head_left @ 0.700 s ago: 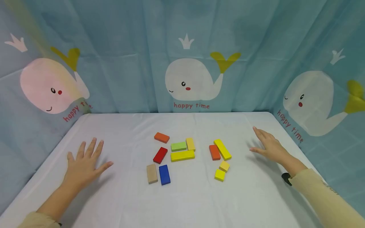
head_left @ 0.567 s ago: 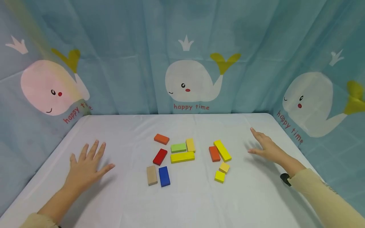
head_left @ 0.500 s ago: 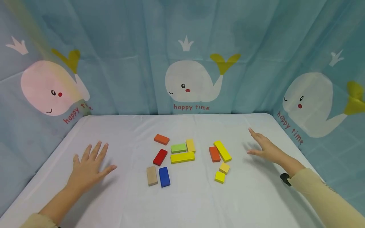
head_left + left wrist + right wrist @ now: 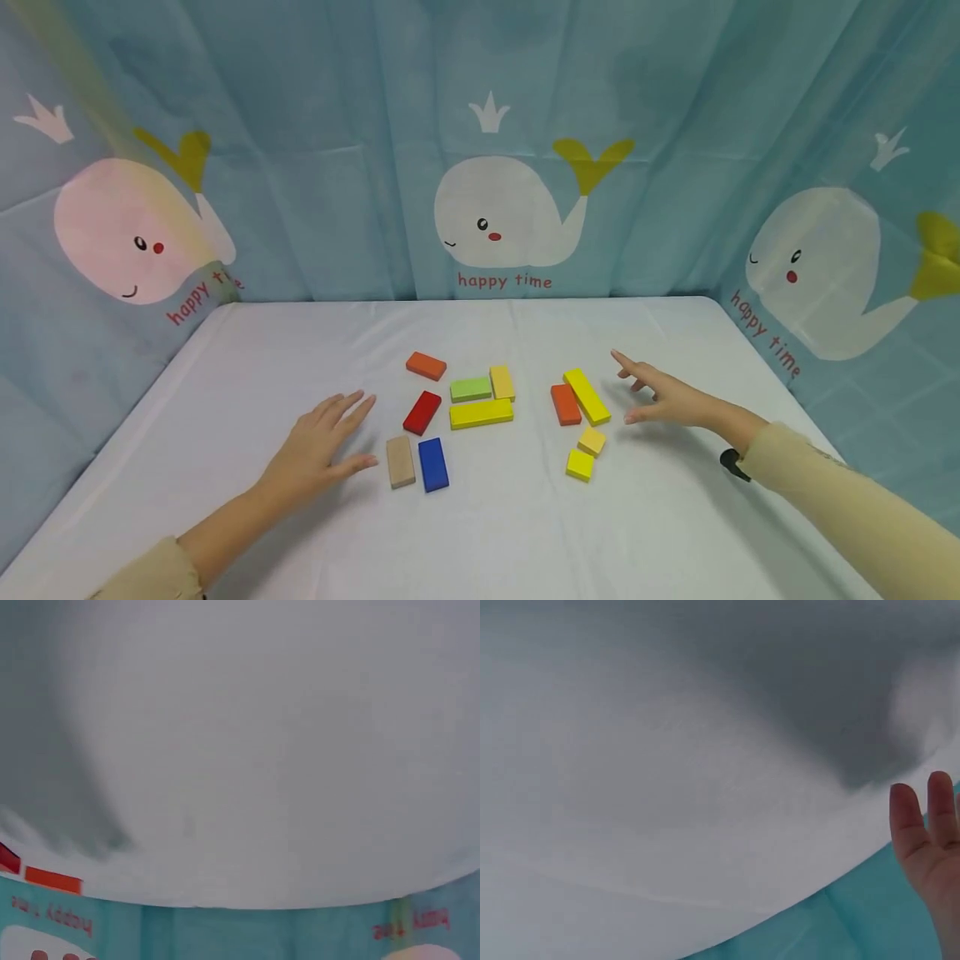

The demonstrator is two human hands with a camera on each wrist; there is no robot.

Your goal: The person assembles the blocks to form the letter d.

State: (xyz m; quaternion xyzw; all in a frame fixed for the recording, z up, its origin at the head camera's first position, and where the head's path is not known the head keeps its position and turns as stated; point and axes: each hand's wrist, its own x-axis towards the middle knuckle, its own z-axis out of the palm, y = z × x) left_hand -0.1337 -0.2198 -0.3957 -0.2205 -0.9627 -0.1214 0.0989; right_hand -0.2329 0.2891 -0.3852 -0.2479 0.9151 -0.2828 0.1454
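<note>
My left hand (image 4: 315, 446) hovers over the cloth just left of a natural wood block (image 4: 401, 462), fingers spread and holding nothing. Beside that block lie a blue block (image 4: 433, 465) and, farther back, a red block (image 4: 422, 412). My right hand (image 4: 671, 400) reaches in from the right with its fingers loosely extended and nothing in them. Its fingertips are close to a long yellow block (image 4: 587, 396), which leans along an orange block (image 4: 566, 405). Nearer the front are a pale yellow block (image 4: 592, 442) and a bright yellow block (image 4: 580, 465). In the right wrist view a few fingers (image 4: 907, 817) show.
Mid-table, a green block (image 4: 470, 389), a light yellow block (image 4: 502, 382) and another long yellow block (image 4: 481, 414) form a cluster. Another orange block (image 4: 426, 366) lies behind them. A white cloth (image 4: 495, 542) covers the table, and a blue whale-print curtain (image 4: 337, 208) encloses its back and sides.
Both hands have moved inward toward the blocks, the left hand rightward and the right hand leftward. The blocks lie where they were.
</note>
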